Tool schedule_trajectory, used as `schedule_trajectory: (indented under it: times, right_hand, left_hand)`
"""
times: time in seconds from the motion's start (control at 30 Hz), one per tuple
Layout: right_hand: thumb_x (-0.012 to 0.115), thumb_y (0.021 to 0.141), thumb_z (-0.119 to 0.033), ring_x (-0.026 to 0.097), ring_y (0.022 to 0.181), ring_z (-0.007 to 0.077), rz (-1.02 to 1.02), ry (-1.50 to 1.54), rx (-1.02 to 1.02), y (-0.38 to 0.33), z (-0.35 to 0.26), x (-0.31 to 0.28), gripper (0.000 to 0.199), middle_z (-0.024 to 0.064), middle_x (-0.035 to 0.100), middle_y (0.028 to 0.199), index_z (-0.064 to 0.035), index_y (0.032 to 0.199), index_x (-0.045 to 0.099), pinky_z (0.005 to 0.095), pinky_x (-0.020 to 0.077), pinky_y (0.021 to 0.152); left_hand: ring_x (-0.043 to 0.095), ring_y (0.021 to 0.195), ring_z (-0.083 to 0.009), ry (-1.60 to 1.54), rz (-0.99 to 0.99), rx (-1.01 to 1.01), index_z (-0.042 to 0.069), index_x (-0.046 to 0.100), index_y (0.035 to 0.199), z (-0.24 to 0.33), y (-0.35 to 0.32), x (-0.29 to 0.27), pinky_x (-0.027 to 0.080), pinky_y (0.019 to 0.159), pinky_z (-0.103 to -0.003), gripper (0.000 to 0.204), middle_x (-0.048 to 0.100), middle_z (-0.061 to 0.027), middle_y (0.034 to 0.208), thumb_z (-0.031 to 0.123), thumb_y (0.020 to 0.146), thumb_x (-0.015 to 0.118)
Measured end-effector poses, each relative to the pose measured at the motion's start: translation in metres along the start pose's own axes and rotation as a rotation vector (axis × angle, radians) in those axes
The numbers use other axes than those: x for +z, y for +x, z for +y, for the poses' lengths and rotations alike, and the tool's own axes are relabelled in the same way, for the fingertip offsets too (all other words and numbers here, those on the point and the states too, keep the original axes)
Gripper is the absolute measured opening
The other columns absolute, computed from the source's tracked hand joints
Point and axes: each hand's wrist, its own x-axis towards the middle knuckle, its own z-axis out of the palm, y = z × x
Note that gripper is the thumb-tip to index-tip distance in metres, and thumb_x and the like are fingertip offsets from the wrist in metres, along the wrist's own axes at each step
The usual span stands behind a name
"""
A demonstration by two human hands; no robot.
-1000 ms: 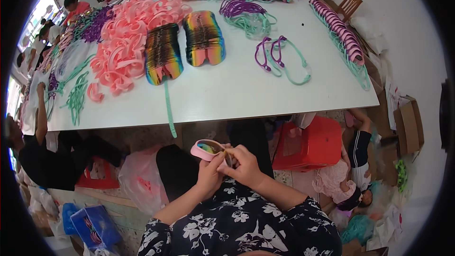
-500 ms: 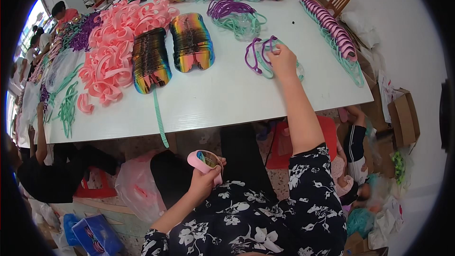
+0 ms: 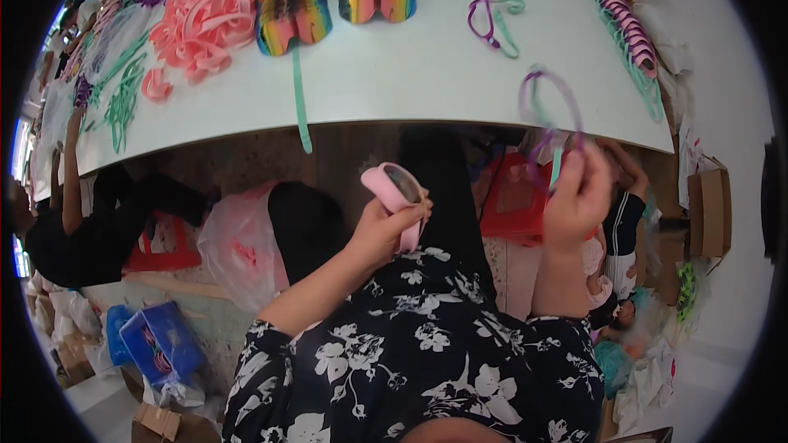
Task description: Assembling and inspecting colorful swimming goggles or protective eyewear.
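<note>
My left hand [image 3: 384, 230] grips pink sunglasses [image 3: 394, 190] over my lap, below the white table [image 3: 410, 74] edge, w/ right hand [image 3: 577, 197] pinching a blurred purple-teal strap [image 3: 548, 107] nr that edge.

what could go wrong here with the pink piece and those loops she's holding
The purple and teal loops dangle loosely from the right hand over the table edge, so they might snag or slip out. The pink piece sits in the left hand above the lap, and could fall to the floor among the bags. The right hand looks blurred.
</note>
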Motion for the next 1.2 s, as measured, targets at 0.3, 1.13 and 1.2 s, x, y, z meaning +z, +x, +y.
schedule_trajectory:
  times: [0.3,1.13,1.2]
  right_hand:
    - [0.055,0.101,-0.008,0.065,0.085,0.012,-0.412,0.28,0.244,-0.123,-0.02,0.033,0.024,0.0095,0.07,0.097,0.0046,0.12,0.063,0.0265,0.0527,0.078]
    - [0.063,0.098,-0.01,0.062,0.09,0.01,-0.617,0.889,1.129,-0.142,0.027,0.066,0.016,0.0041,0.065,0.097,-0.0004,0.11,0.056,0.025,0.049,0.083]
    - [0.065,0.097,-0.009,0.062,0.089,0.0105,-0.595,0.85,1.13,-0.136,0.034,0.068,0.016,0.004,0.065,0.096,-0.001,0.109,0.057,0.0257,0.0491,0.084]
  left_hand:
    - [0.065,0.094,-0.0144,0.019,-0.04,-0.143,-0.001,0.06,0.119,-0.023,-0.013,0.013,0.053,0.083,-0.03,0.037,0.067,-0.0066,0.105,0.016,0.089,0.073]
    - [0.064,0.104,-0.0194,-0.227,0.069,0.047,0.002,0.055,0.123,-0.019,0.017,-0.014,0.054,0.09,-0.034,0.034,0.063,-0.009,0.115,0.004,0.09,0.063]
    - [0.065,0.099,-0.0175,-0.181,0.139,0.074,0.002,0.056,0.12,-0.021,0.02,-0.01,0.054,0.086,-0.033,0.031,0.065,-0.0072,0.108,0.007,0.091,0.065]
